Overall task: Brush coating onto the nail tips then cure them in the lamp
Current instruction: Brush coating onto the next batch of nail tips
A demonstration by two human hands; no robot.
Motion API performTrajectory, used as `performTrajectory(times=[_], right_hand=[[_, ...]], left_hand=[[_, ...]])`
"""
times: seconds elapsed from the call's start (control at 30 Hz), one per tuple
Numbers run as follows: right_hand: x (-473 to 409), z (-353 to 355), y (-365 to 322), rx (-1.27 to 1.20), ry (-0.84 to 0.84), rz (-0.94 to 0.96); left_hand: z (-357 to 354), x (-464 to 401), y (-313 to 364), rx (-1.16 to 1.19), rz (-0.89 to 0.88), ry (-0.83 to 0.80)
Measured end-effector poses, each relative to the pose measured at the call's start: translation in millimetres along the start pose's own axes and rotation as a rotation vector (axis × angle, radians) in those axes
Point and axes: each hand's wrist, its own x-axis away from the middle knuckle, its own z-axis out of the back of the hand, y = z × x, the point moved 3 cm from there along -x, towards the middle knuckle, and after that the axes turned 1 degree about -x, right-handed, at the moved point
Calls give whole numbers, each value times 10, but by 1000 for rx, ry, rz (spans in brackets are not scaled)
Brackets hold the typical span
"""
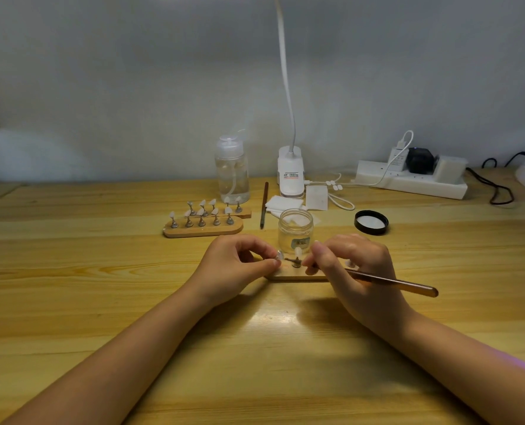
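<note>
Nail tip [278,256] pinched in the left hand [236,265], with the brush [390,282] in the right hand [356,265] meeting it.

Both hands work above a small wooden holder [298,276] at the worktop's [71,271] centre; the brush handle trails out toward 4 o'clock. An open clear jar [295,230] stands just behind at 12 o'clock, its black lid [371,222] at 2 o'clock. Two wooden racks of nail tips [204,220] sit at 10 o'clock, before a clear pump bottle [232,170]. A white clip lamp [291,171] and power strip [411,179] line the grey wall. Forearms angle inward, with fingers curled on both hands.
</note>
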Motion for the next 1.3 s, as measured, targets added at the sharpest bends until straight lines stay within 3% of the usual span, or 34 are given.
performTrajectory(times=[0.4, 0.6, 0.83, 1.3], right_hand=[[-2, -39, 18, 57, -33, 28], [-3, -13, 8, -102, -13, 1], [-37, -47, 23, 74, 12, 35], [23, 15, 22, -112, 27, -29]], left_hand=[[-12, -16, 2, 12, -2, 8], [-5, 5, 5, 11, -4, 15], [-3, 1, 4, 8, 1, 7], [-8, -2, 28, 11, -12, 10]])
